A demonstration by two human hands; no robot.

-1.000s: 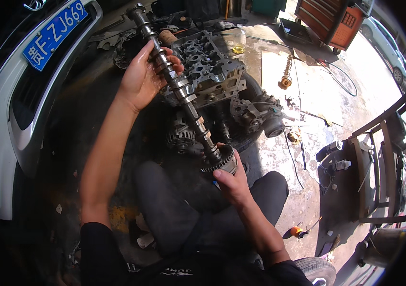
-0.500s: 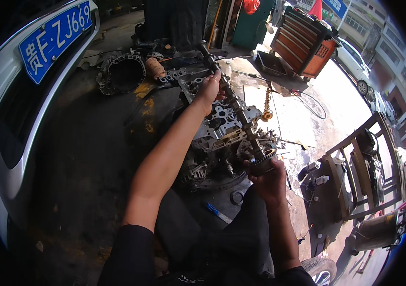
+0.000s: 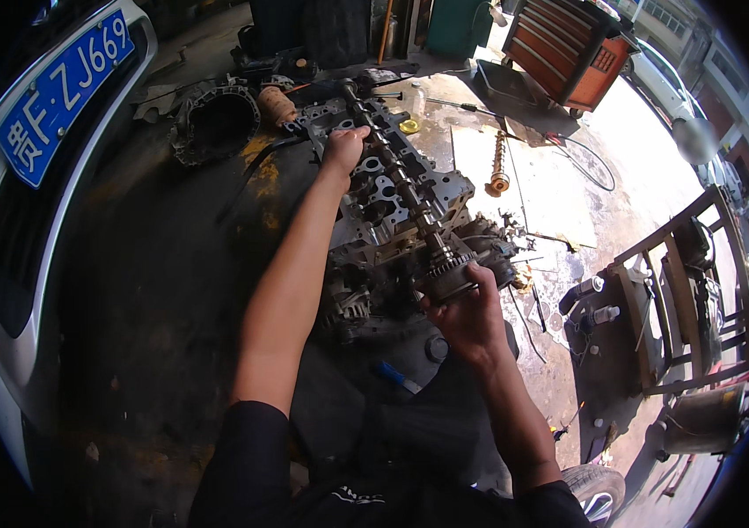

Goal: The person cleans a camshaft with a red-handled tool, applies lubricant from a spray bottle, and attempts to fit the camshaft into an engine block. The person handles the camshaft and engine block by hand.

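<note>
I see the person's left hand (image 3: 347,151) clasping the camshaft (image 3: 402,183) towards its eleven-o'clock end and the right hand (image 3: 469,319) gripping the toothed gear (image 3: 446,280) at five o'clock, everything slanting over the cylinder head (image 3: 451,190).

Hard sunlight right of engine (image 3: 452,189); floor (image 3: 607,220) there glaring, nearly white. Bench (image 3: 684,308) farther right of engine casts dark shadow. Left of engine dim, detail lost. Car (image 3: 15,365) left of engine bowed by fisheye; corners black.

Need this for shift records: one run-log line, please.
left hand: holds shaft near far end | right hand: holds gear at near end | shaft: over engine, contact unclear
</note>
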